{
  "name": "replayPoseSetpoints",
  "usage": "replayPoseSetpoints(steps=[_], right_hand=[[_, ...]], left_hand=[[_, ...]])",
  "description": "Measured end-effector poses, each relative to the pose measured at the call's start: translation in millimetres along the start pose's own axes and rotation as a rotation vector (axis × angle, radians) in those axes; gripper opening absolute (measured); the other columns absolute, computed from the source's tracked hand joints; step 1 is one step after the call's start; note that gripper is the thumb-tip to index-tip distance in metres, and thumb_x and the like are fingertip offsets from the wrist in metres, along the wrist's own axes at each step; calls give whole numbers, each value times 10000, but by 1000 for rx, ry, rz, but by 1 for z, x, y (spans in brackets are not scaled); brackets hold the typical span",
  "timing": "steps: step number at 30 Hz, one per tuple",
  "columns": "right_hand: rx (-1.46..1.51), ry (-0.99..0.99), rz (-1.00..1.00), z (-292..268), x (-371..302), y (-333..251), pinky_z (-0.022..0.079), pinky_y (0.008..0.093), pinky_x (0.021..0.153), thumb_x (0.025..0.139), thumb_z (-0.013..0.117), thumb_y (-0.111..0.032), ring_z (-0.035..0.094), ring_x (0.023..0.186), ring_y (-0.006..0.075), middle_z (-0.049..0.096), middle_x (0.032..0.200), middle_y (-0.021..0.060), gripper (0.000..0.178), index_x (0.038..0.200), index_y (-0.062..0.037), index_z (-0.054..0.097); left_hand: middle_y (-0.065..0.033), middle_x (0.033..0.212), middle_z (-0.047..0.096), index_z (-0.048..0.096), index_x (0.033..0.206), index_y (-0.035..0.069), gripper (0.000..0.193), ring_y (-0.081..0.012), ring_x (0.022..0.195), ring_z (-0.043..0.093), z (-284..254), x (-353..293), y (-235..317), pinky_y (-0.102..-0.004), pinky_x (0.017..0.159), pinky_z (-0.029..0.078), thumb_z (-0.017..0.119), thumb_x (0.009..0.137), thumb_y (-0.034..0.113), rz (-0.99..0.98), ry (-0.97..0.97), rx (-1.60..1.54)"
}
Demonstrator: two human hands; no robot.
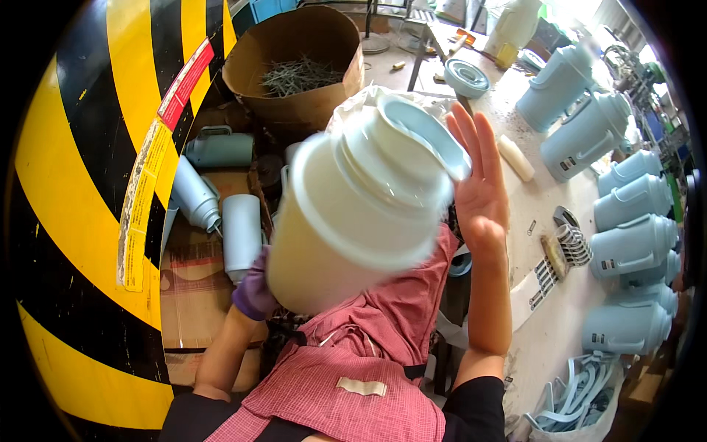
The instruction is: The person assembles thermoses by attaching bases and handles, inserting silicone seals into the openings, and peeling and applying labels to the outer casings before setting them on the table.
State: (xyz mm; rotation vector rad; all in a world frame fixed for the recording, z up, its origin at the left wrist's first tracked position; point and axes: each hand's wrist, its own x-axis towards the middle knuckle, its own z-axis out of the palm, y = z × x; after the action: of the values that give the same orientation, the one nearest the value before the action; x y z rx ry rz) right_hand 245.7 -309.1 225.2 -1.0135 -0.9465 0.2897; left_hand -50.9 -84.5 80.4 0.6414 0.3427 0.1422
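A pale blue thermos jug body (pixel 361 214), with a collar and a wide spout and no handle showing, is tilted in front of my chest, slightly blurred. My left hand (pixel 254 287), in a purple glove, holds its lower left side; the fingers are hidden behind the jug. My bare right hand (pixel 482 188) is open beside the spout, fingers stretched upward and the palm side at the rim. Whether it touches the rim or stands just off it, I cannot tell.
A yellow-and-black striped panel (pixel 81 155) rises on the left. Behind it stand a cardboard drum (pixel 294 37) of metal rods and several blue jug bodies (pixel 241 228). The table (pixel 545 295) on the right bears finished jugs (pixel 585 136), a lid (pixel 467 77) and sticker strips (pixel 543 283); a bag of handles (pixel 578 394) sits near.
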Motion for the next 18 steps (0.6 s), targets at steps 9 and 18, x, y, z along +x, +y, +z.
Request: replayPoseSetpoints(steps=[9, 18], right_hand=[[-732, -142, 66, 51, -49, -68, 411, 441, 1064, 849, 790, -254, 468, 1239, 347, 477, 1329, 198, 577, 1334, -45, 557], [-754, -656, -173, 69, -2, -88, 436, 444, 1000, 867, 731, -145, 567, 1121, 334, 599, 1202, 132, 420, 1254, -34, 611]], left_hand=[[-239, 1555, 412, 251, 1584, -19, 935, -335, 1499, 333, 117, 32, 16, -457, 1235, 233, 725, 918, 435, 655, -217, 994], [-168, 1461, 540, 167, 1619, 29, 1194, -241, 1341, 519, 175, 90, 92, -368, 1161, 384, 861, 650, -46, 293, -924, 536]])
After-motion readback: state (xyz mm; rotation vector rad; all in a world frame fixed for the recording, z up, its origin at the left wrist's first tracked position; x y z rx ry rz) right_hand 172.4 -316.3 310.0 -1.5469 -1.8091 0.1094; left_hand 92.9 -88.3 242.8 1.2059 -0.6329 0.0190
